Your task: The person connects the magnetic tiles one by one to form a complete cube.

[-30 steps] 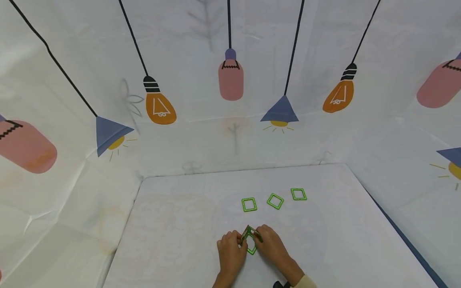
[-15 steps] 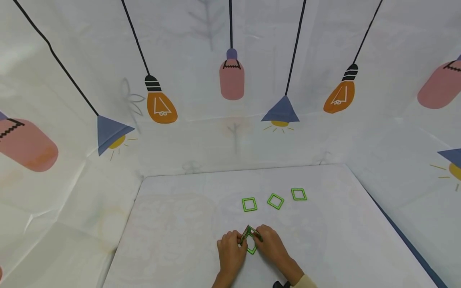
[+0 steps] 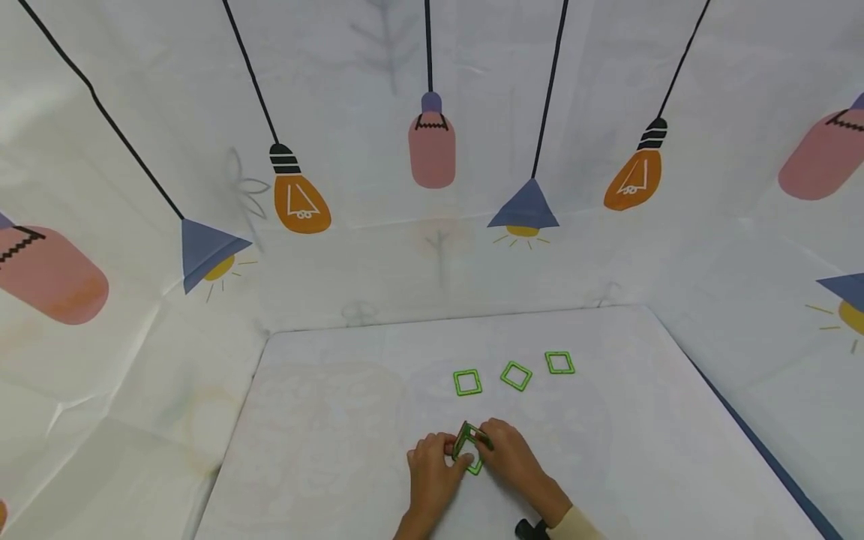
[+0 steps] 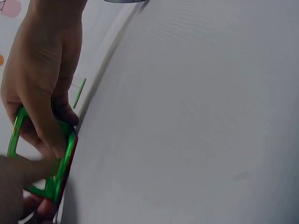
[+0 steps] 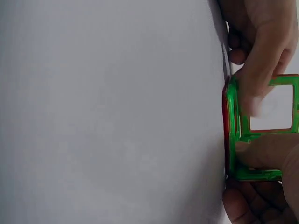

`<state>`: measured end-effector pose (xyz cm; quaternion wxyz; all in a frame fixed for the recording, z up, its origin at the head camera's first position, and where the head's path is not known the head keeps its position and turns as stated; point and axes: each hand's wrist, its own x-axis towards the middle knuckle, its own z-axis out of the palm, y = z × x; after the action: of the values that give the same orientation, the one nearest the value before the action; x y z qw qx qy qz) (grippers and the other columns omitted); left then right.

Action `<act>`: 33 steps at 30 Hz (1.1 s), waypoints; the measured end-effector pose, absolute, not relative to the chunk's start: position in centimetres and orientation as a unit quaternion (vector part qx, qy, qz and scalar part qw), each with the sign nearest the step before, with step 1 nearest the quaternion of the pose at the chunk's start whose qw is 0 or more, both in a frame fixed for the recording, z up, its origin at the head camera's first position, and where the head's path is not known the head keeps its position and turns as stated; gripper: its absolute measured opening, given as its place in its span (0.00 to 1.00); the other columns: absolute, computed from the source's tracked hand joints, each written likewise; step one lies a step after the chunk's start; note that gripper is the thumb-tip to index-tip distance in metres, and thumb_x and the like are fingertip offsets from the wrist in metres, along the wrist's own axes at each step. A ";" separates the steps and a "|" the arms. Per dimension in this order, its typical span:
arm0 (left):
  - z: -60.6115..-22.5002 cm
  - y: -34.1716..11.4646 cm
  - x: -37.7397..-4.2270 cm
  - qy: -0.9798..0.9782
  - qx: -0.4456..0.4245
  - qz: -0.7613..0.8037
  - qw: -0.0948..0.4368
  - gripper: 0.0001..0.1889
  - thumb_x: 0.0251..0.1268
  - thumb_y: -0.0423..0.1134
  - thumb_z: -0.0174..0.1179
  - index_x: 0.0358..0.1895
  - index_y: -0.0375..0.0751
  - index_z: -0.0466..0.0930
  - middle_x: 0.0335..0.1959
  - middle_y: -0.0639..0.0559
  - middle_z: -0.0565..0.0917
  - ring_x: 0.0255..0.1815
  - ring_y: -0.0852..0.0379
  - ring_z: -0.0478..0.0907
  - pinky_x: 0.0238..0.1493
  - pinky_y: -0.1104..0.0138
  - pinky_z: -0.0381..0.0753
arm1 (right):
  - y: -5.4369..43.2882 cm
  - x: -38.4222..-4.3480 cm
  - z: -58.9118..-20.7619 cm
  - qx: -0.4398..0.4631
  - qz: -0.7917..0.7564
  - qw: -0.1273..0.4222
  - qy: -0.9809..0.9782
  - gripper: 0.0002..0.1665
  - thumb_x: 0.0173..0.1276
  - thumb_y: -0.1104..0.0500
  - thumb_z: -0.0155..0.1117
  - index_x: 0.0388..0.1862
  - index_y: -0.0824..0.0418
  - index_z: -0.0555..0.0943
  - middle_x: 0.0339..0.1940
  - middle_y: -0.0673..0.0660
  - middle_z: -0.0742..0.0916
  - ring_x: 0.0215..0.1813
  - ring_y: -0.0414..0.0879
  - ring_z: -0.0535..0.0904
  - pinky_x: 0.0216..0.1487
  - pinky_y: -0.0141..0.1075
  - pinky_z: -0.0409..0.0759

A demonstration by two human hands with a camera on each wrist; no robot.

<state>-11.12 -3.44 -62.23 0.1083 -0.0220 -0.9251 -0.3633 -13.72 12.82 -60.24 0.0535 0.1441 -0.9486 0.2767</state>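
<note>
In the head view, green square-frame magnetic tiles meet in a corner between the two hands. One tile lies flat on the table; two stand upright at its far sides. The left hand has its fingers outside the left upright tile and its thumb on the inner side, over the flat tile. The right hand pinches the right upright tile, thumb inside and fingers outside in the right wrist view. In the left wrist view the left thumb is blurred. Fingers hide parts of the tiles.
Three more green square tiles lie flat farther back: a left one, a middle one and a right one. The white table ends at a white sheet printed with lamps. A black object sits by the right wrist.
The left thumb has moved rightward, away from the left upright tile and over the flat one. The joined tiles and the right hand have barely shifted; the three back tiles stay put.
</note>
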 end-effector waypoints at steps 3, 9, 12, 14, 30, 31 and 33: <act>-62.4 -4.4 -11.0 -0.900 -0.082 -0.417 0.097 0.19 0.60 0.51 0.69 0.52 0.48 0.82 0.37 0.61 0.81 0.36 0.67 0.72 0.40 0.67 0.63 | 13.2 -14.0 -60.1 0.162 0.280 0.051 -0.945 0.12 0.57 0.64 0.76 0.26 0.54 0.79 0.23 0.43 0.77 0.26 0.32 0.65 0.28 0.29 0.70; -62.2 -6.5 -12.0 -0.844 -0.127 -0.522 0.020 0.18 0.82 0.43 0.43 0.61 0.42 0.78 0.50 0.54 0.83 0.48 0.64 0.79 0.50 0.66 0.80 | 14.0 -14.8 -60.0 0.201 0.297 0.035 -0.933 0.09 0.59 0.64 0.75 0.29 0.56 0.81 0.24 0.43 0.78 0.27 0.31 0.65 0.28 0.27 0.69; -62.0 -7.1 -12.9 -0.841 -0.136 -0.523 0.000 0.16 0.80 0.42 0.48 0.61 0.44 0.79 0.52 0.54 0.84 0.50 0.62 0.81 0.53 0.67 0.81 | 14.2 -15.2 -60.2 0.225 0.303 0.029 -0.926 0.08 0.59 0.64 0.75 0.29 0.56 0.82 0.24 0.43 0.79 0.27 0.31 0.66 0.29 0.26 0.69; -62.0 -7.2 -13.5 -0.840 -0.150 -0.522 -0.006 0.15 0.78 0.40 0.52 0.61 0.45 0.79 0.53 0.53 0.85 0.52 0.61 0.82 0.54 0.67 0.81 | 14.4 -15.5 -60.2 0.241 0.304 0.025 -0.921 0.08 0.59 0.64 0.75 0.29 0.55 0.82 0.26 0.43 0.80 0.29 0.30 0.68 0.30 0.27 0.71; -62.3 -6.1 -15.5 -0.826 -0.214 -0.521 -0.024 0.11 0.70 0.32 0.60 0.50 0.44 0.86 0.46 0.51 0.89 0.49 0.63 0.84 0.51 0.67 0.83 | 14.5 -15.8 -60.1 0.278 0.297 0.006 -0.914 0.07 0.60 0.64 0.74 0.33 0.57 0.84 0.30 0.46 0.84 0.33 0.33 0.76 0.35 0.31 0.78; -62.3 -6.1 -15.4 -0.826 -0.213 -0.521 -0.021 0.10 0.70 0.33 0.60 0.50 0.44 0.86 0.46 0.51 0.89 0.48 0.63 0.84 0.50 0.67 0.83 | 14.5 -15.8 -60.1 0.277 0.299 0.006 -0.913 0.07 0.60 0.64 0.74 0.33 0.57 0.83 0.30 0.46 0.84 0.33 0.33 0.76 0.35 0.31 0.78; -62.3 -6.1 -15.3 -0.828 -0.212 -0.519 -0.015 0.10 0.69 0.33 0.61 0.49 0.44 0.86 0.45 0.51 0.89 0.47 0.64 0.84 0.49 0.68 0.83 | 14.5 -15.7 -60.1 0.280 0.302 0.007 -0.911 0.07 0.60 0.65 0.74 0.32 0.57 0.83 0.29 0.46 0.83 0.33 0.32 0.76 0.34 0.30 0.77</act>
<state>-15.33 -6.09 -62.34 -0.0146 -0.2122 -0.8280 -0.5188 -15.65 14.54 -60.11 0.0068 0.2800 -0.9113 0.3017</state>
